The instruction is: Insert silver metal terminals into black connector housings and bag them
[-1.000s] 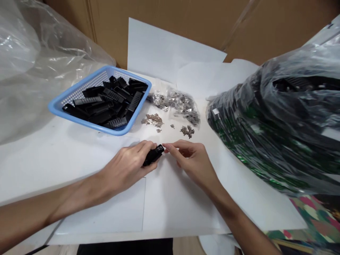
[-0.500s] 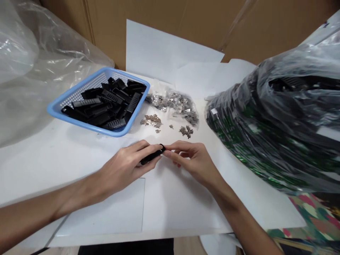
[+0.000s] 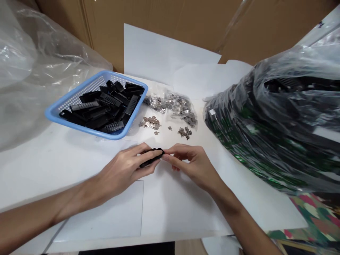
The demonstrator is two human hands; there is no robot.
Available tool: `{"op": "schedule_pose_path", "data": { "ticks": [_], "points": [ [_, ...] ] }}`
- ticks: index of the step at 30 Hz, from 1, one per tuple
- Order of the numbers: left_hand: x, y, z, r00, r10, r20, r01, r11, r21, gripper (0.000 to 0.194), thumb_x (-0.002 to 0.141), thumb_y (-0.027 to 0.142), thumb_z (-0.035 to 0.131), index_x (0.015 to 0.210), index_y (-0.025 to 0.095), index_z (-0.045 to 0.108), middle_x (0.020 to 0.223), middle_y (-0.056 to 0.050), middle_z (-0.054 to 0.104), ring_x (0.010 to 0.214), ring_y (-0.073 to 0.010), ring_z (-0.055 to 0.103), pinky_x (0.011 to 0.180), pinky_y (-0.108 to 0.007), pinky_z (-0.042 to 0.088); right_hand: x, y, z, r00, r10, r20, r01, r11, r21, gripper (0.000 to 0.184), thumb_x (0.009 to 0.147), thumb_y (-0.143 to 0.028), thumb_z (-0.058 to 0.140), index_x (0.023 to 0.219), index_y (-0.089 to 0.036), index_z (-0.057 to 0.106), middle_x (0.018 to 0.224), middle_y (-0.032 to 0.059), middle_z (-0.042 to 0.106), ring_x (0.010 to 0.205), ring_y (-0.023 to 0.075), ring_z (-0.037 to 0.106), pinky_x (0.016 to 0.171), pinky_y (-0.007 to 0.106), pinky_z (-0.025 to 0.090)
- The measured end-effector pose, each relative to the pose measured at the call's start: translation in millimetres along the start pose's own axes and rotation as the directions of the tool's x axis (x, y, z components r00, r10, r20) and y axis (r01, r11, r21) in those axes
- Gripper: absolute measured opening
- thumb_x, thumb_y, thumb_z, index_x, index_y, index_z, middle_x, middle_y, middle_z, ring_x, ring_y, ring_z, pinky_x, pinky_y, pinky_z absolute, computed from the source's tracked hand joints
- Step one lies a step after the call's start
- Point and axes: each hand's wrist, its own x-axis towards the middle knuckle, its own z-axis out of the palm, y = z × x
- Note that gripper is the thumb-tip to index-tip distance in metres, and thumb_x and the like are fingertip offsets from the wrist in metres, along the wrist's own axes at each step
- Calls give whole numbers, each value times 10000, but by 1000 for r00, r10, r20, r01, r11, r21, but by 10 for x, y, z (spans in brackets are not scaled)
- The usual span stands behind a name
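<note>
My left hand (image 3: 130, 161) is closed around a black ribbed plastic piece (image 3: 148, 161), long and narrow, held low over the white table. At the piece's right end, the thumb and forefinger of my right hand (image 3: 192, 159) are pinched together against its tip. Whatever sits between those fingertips is hidden. Just beyond my hands lie a pile of small flat metal pieces (image 3: 150, 122), a second small heap of metal pieces (image 3: 185, 132) and a single metal piece (image 3: 170, 128) between them.
A blue basket (image 3: 117, 135) full of similar black pieces stands at the left. Behind the metal piles rest clear bags of metal parts (image 3: 182, 106). A large plastic bag (image 3: 255, 134) of black and green items fills the right side. Cardboard (image 3: 159, 14) stands at the back.
The black piece has turned slightly in my left hand, so its ribbed side shows more. My right fingertips stay at its end. The whole view has shifted a little.
</note>
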Motion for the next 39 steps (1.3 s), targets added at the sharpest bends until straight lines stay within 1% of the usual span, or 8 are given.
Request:
{"op": "schedule_pose_path", "data": {
  "ticks": [6,13,24,29,32,35,37,39],
  "points": [
    [66,68,-41,975,-224,-6,216,947,-236,217,1044,275,602,1205,235,742,991,-21,697,854,-139,676,719,-239,527,-10,25,98,977,-171,-125,161,984,-81,135,915,-293,763,1030,-236,806,945,32,773,777,147,706,649,256,570],
    [154,100,-84,810,-575,120,536,641,-549,261,997,398,634,904,197,772,709,13,668,684,-130,618,625,-233,469,-57,153,351,853,-509,-116,432,813,-389,359,1011,-130,609,1361,-207,634,1137,86,731,982,186,711,886,333,616],
    [192,31,-238,648,-608,458,731,328,-599,346,853,511,741,812,171,787,681,-9,691,709,-161,644,710,-274,509,-9,158,80,802,-565,195,597,737,-318,448,1035,-72,540,1443,-256,560,1085,74,721,972,187,708,808,309,612],
    [191,25,-270,653,-534,536,735,279,-618,366,884,518,723,939,160,771,793,-33,731,707,-141,641,721,-274,526,-8,122,30,769,-613,181,634,698,-332,393,1017,-164,628,1400,-248,610,1125,83,748,1007,203,727,850,348,632],
    [222,138,-306,712,-479,514,691,344,-636,419,907,551,696,1087,174,666,857,-47,750,738,-176,702,742,-314,562,13,68,72,754,-642,141,647,687,-332,398,1004,-211,664,1398,-232,612,1202,91,753,1079,207,738,905,342,634],
    [276,246,-464,774,-502,386,632,580,-514,502,929,589,661,1243,224,522,885,-40,750,796,-217,731,756,-349,572,48,-41,69,672,-735,88,687,574,-445,425,1015,-170,633,1432,-240,583,1130,77,775,997,200,760,850,331,640],
    [330,212,-681,838,-513,189,546,793,-271,555,929,610,645,1310,242,479,962,-53,740,828,-232,716,749,-357,561,49,-155,-39,578,-812,86,676,417,-608,536,987,-129,658,1493,-254,534,1113,81,782,981,217,761,853,356,634],
    [386,50,-981,890,-456,-16,456,887,74,513,944,605,598,1284,229,526,1069,-89,721,879,-252,705,781,-377,551,7,-282,-274,482,-873,73,560,243,-792,662,934,-87,711,1536,-273,505,1133,95,780,1000,241,749,887,385,610]
  ]
}}
